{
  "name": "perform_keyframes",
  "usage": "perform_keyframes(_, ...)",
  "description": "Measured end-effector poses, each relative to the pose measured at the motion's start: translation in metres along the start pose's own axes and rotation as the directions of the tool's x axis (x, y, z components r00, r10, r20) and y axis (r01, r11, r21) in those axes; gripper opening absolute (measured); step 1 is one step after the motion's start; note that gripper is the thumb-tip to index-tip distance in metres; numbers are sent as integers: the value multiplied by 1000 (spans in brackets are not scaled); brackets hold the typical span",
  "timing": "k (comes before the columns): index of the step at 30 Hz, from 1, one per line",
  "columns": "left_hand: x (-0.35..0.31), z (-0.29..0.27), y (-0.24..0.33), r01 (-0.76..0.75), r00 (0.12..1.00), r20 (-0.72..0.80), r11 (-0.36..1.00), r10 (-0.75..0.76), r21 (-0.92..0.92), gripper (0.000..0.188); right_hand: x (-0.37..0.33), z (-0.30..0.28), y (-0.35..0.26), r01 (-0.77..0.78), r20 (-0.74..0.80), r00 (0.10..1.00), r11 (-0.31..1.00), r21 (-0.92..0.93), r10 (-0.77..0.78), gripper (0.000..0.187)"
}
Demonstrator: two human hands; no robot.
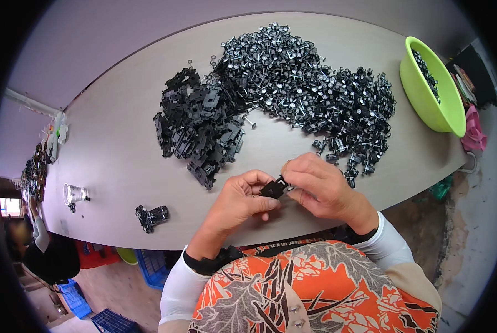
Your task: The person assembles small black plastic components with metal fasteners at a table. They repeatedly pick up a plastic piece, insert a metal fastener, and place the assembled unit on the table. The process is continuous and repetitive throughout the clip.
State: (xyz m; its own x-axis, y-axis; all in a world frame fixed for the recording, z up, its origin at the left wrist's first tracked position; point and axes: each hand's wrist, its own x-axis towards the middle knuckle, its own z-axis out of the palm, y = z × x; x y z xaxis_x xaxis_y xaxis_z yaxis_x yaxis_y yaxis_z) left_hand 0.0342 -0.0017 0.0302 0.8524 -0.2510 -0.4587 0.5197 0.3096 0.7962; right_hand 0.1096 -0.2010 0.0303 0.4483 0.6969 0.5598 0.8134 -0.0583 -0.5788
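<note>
Landmark: the heap of flat black parts (195,125), piled on the pale table (109,150).
Piece in hand: a black plastic piece (271,189), held above the table, nearer the person than the heap and to its right.
Left hand (234,202): gripping the piece, with the thumb along its near edge and the bent index finger at its far left side; the piece juts out beyond these fingertips toward the right.
Right hand (323,186): fingers closed together at the piece's right end, pinching a small silvery bit (289,188) there; most of that bit is hidden.
Wheeled pins (276,69): a broad mass touching the heap's right side and spreading far right of it.
Loose pin (250,122): just beside the heap, on its right.
Black cluster (151,218): left of the heap's near end, apart from it, closer to the person.
Clear cup (75,193): well left of the heap, lying tilted.
Green basin (412,80): well right of the heap, dark parts inside.
Co-worker (51,261): far left of the heap, at the table's edge.
</note>
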Motion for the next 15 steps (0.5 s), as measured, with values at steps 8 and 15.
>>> perform_keyframes(8,2,-4,-14,-8,999,-41,992,3,-124,11,-7,11,-4,19,-53,998,1000,23,-18,50)
perform_keyframes(15,1,-9,-15,-11,999,48,971,23,-241,12,-13,16,-11,-48,-26,998,995,84,50,43)
